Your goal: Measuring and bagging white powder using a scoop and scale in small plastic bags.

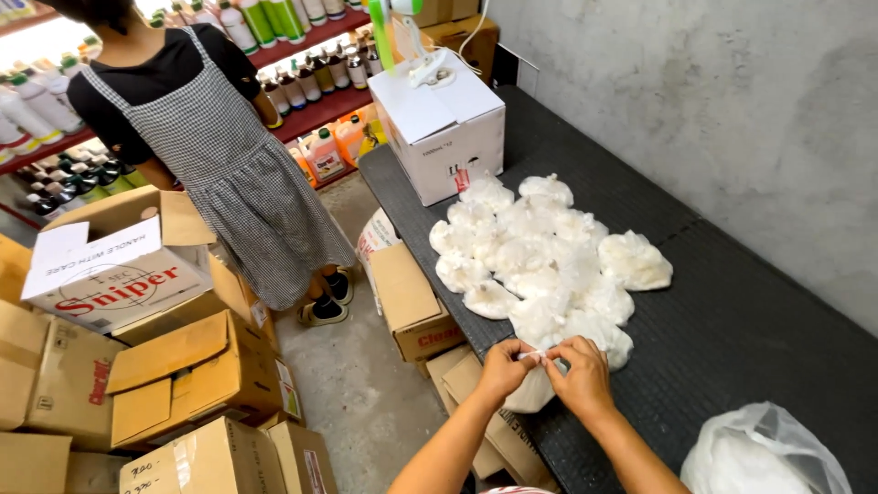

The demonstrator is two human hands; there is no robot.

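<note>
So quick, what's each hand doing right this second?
Left hand: pinched shut on the neck of a small bag of white powder.
Right hand: fingers closed on the same bag's neck.

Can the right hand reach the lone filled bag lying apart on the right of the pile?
Probably yes. The right hand is pinching a small bag at the table edge; the lone bag lies beyond it over bare black mat, nothing between.

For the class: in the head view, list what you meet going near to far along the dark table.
Large clear plastic bag of white powder → both hands on a small bag → heap of small white-filled bags → open white cardboard box.
</note>
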